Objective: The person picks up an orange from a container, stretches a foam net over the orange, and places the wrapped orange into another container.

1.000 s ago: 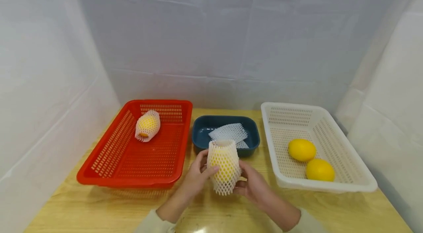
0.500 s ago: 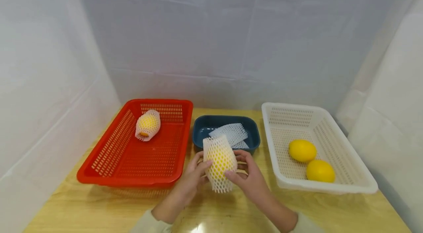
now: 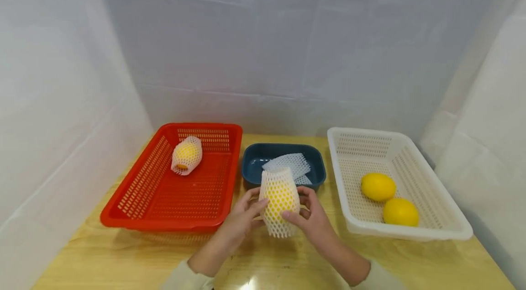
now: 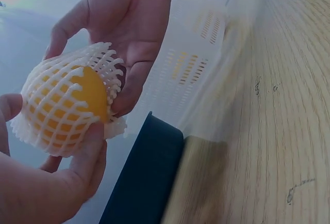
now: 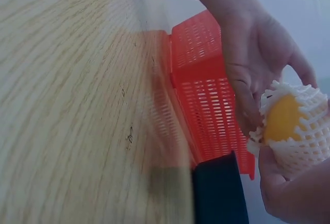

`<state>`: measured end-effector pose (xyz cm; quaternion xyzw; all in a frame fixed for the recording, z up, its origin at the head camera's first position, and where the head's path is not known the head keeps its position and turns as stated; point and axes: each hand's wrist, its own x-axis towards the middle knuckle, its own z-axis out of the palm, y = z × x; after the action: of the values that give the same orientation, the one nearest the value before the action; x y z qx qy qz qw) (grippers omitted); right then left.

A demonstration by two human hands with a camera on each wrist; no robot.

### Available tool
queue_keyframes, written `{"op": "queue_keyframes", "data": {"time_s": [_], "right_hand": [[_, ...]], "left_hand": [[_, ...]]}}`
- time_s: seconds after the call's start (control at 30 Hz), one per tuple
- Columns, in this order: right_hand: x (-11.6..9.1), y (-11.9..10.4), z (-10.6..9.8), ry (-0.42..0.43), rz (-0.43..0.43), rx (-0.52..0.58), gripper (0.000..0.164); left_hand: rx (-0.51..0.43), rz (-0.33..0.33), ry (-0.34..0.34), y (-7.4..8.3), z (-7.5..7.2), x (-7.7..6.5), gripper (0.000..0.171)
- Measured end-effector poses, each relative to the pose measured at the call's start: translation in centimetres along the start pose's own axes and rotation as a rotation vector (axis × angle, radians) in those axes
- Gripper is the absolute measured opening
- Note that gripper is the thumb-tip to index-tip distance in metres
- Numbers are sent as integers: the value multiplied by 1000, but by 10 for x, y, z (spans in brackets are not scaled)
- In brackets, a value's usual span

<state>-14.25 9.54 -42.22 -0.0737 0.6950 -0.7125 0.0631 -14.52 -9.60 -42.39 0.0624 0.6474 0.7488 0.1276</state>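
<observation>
Before the blue tub (image 3: 255, 162), I see the left hand (image 3: 240, 219) and right hand (image 3: 313, 222) gripping a netted fruit (image 3: 280, 198), probably almost sleeved, with one wrapped fruit (image 3: 187, 153) done in the red basket (image 3: 197, 198) and two bare fruits (image 3: 378, 187) left in the white basket (image 3: 411, 230).

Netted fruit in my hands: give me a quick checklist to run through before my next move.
1. Left hand gripping the held fruit: ok.
2. Right hand gripping it too: ok.
3. Foam net covering the fruit completely: not ok, bare yellow shows at an opening in both wrist views.
4. Net snug enough not to slip: cannot tell.
5. Room in the red basket: ok, one wrapped fruit lies inside.
6. Spare netting in the blue tray: ok.
</observation>
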Motion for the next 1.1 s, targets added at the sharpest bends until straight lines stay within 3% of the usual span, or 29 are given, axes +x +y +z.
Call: {"op": "queue_keyframes", "data": {"time_s": [0.27, 0.4, 0.57, 0.73, 0.93, 1.1], "right_hand": [[2, 2, 0, -54, 89, 137, 65], [1, 3, 1, -155, 99, 197, 67], [1, 6, -2, -258, 87, 205, 64], [3, 6, -3, -260, 112, 225, 64], [4, 6, -4, -269, 101, 205, 66], [4, 5, -4, -203, 116, 185, 71]], "left_hand": [[62, -16, 33, 0, 6, 5, 58], [131, -34, 43, 0, 9, 5, 60], [212, -4, 88, -3, 13, 8, 65], [260, -2, 125, -3, 14, 9, 67], [253, -26, 110, -3, 14, 9, 67], [219, -34, 91, -5, 14, 7, 65]]}}
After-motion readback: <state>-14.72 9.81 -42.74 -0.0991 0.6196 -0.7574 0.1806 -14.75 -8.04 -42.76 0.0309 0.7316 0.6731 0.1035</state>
